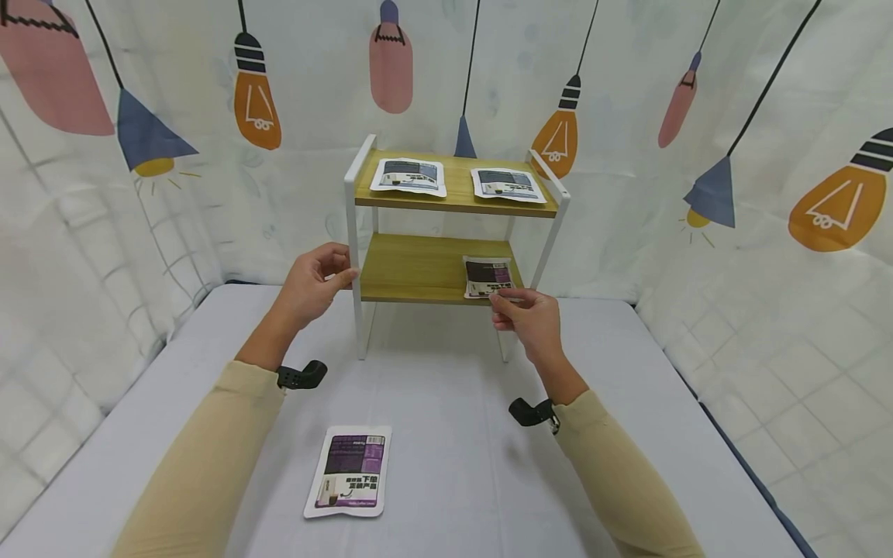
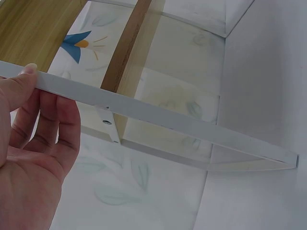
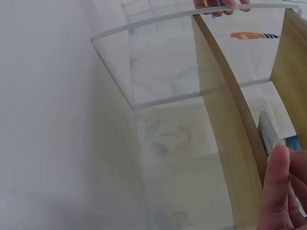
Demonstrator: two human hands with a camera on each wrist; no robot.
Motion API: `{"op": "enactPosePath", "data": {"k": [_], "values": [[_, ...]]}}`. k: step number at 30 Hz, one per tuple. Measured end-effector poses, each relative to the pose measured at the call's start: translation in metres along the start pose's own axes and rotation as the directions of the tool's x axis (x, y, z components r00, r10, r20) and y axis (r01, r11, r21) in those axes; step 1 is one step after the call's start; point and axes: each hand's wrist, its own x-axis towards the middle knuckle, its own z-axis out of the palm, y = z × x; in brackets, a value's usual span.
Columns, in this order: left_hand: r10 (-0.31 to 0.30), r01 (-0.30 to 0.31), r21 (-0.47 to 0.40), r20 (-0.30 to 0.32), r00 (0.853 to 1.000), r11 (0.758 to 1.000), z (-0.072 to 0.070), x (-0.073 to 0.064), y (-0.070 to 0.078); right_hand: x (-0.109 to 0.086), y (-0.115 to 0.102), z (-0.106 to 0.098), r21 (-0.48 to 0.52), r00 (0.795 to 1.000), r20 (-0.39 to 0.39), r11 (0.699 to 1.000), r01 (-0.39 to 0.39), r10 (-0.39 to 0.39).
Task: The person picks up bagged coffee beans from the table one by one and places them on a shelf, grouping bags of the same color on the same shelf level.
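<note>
A two-tier rack [image 1: 418,267] with wood-look shelves and a white frame stands on the white-covered table. My left hand [image 1: 317,283] grips its left front post, the thumb on one side and curled fingers on the other, as the left wrist view shows [image 2: 43,124]. On the lower shelf, toward the right, lies a flat purple-and-black packet [image 1: 488,273]. Its front right corner is pinched by my right hand [image 1: 529,319], which hides part of the right post. Seen edge-on in the right wrist view, the packet [image 3: 268,129] lies against the shelf board, fingertips at its end.
Two white-edged packets lie on the top shelf, one left [image 1: 409,177] and one right [image 1: 509,185]. Another purple-and-white packet [image 1: 349,471] lies on the table [image 1: 446,465] in front, near my left forearm. A patterned curtain [image 1: 314,194] surrounds the table at the back and sides.
</note>
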Motion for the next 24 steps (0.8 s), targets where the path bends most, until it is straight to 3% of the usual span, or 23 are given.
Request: {"op": "enactPosePath", "data": {"k": [7,24], "values": [[0.009,-0.009,0.003,-0.007,1.000,1.000,0.0005,0.0004,-0.0006,0.0015,0.0050,0.0029,-0.046,0.999,-0.032,0.999,0.028,-0.029],[0.008,-0.008,0.009,-0.004,1.000,1.000,0.0006,0.0010,-0.0010,0.0011,0.0084,0.0082,-0.051,0.994,-0.068,0.995,0.086,-0.089]]}}
